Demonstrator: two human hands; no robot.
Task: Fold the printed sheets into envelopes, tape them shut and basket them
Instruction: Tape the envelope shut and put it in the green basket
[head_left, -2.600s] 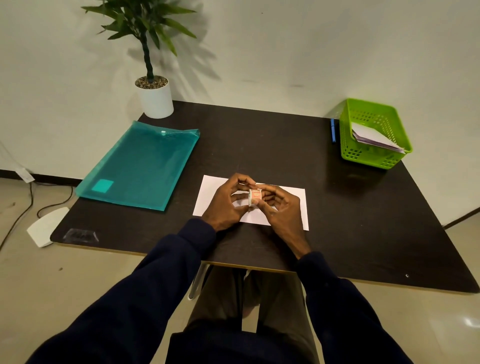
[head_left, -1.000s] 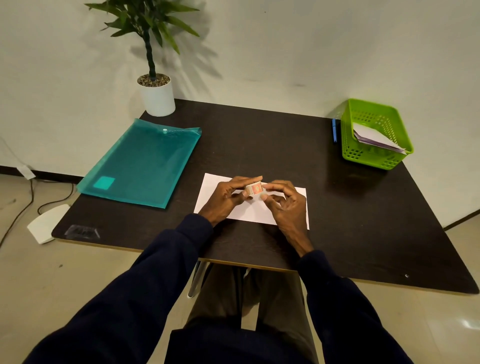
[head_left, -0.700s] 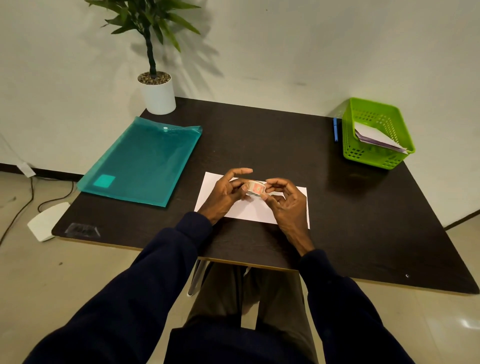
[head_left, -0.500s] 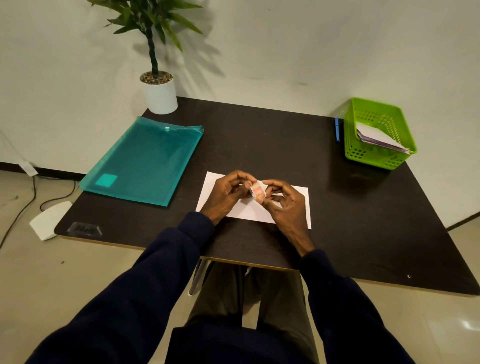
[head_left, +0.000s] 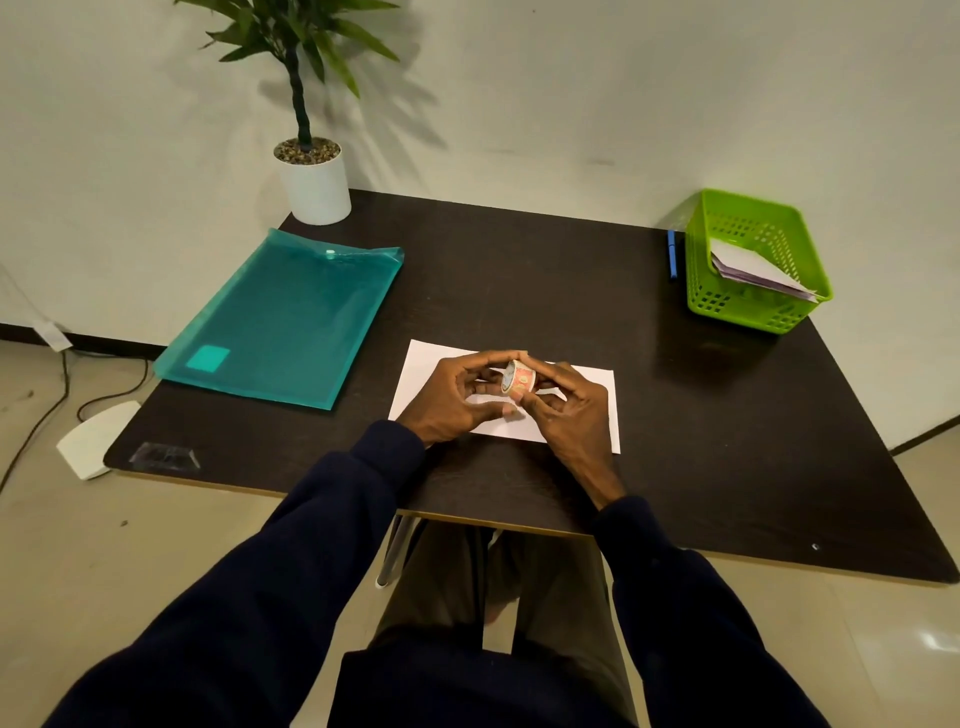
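A small roll of patterned orange tape (head_left: 518, 378) is pinched between the fingertips of my left hand (head_left: 457, 397) and my right hand (head_left: 566, 410), just above a folded white sheet (head_left: 597, 410) lying on the dark table (head_left: 519, 280). Both hands cover the sheet's middle. A green basket (head_left: 727, 306) at the far right corner holds a few folded paper envelopes (head_left: 753, 267).
A teal plastic document folder (head_left: 283, 319) lies at the left of the table. A potted plant (head_left: 314, 182) stands at the far left corner. A blue pen (head_left: 672, 254) lies beside the basket. A clear tape strip (head_left: 163, 456) sticks at the near left edge.
Both hands have kept turning the tape roll between the fingertips over the sheet; the roll's face has tilted from side-on toward me. The sheet has not moved.
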